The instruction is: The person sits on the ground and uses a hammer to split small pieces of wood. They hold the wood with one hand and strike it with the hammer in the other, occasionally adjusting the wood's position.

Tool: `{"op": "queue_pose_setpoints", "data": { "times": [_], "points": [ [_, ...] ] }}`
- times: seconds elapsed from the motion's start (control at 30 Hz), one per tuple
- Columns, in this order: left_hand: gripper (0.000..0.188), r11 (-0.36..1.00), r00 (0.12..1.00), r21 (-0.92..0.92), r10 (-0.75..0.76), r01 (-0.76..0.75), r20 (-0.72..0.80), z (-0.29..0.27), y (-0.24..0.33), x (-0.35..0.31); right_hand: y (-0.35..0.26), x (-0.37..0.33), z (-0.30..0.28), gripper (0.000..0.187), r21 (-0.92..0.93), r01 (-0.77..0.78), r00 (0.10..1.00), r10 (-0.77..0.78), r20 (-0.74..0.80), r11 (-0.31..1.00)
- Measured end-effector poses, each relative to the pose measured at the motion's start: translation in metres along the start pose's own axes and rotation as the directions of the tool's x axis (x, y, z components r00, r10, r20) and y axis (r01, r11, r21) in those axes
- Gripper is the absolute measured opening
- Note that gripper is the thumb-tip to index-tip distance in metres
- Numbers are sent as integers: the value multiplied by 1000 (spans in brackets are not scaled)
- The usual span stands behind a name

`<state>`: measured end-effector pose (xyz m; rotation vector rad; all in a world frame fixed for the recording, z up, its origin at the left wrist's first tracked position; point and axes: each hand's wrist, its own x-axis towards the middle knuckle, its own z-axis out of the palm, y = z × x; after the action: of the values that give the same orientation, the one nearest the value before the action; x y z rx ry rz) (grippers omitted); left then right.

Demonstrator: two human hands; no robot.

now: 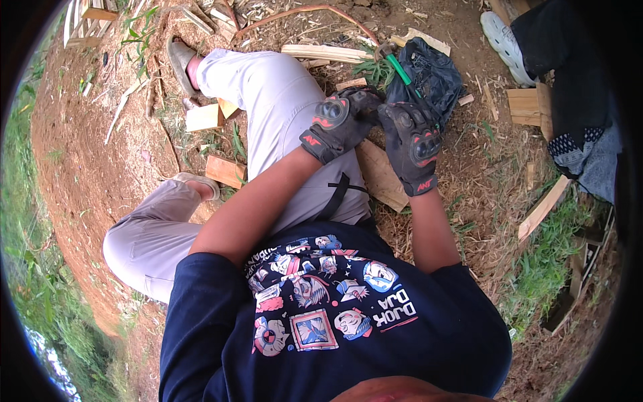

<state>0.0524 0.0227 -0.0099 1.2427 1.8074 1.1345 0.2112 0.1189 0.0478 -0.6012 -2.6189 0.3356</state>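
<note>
From far off, I see my left hand (pixel 339 122) and my right hand (pixel 412 139) close together, up past the knee. Both wear black and red gloves. The left fingers are bent and point at the right hand, and their tips seem to meet the right fingers. The right fingers are curled too. I cannot tell if the fingers of either hand grip some small thing, because the dark gloves hide the gap. A hammer (pixel 400 69) with a green and black handle lies just beyond the right hand, its head pointing away, and the lower end of its handle runs close by that glove. It lies against a crumpled black bag (pixel 434 72). A flat wooden board (pixel 382 175) is on the ground under the hands, beside the leg in pale gray pants (pixel 278 87). One wood block (pixel 204 118) sits between the two shoes, and a browner block (pixel 225 171) is just beside the nearer shoe (pixel 206 185). A long split stick (pixel 326 53) lies past the hands. Over on the right, I see another person's white shoe (pixel 504 45) and dark pants (pixel 556 40). Wood chips and dry grass are scattered over the brown dirt (pixel 74 154).
</note>
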Motion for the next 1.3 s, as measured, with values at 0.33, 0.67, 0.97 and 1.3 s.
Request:
{"op": "queue_pose_setpoints", "data": {
  "times": [0.33, 0.67, 0.97, 1.3],
  "points": [
    [24, 993, 993, -43, 112, -113, -23, 2, -6, 1, 23, -16, 6, 24, 275, -197, 978, 209, -12, 941],
    [13, 881, 996, -464, -76, 90, 49, 21, -33, 2, 140, -46, 74, 55, -403, -448, 794, 563, 231, 798],
    [12, 926, 997, -377, -17, -12, -74, 26, -30, 1, 143, -4, 83, 48, -411, -403, 690, 567, 450, 818],
    [13, 980, 996, -191, -68, 54, -65, 7, -1, -1, 117, 8, -18, 58, -2, -528, 810, 504, 301, 850]
  ]
}}
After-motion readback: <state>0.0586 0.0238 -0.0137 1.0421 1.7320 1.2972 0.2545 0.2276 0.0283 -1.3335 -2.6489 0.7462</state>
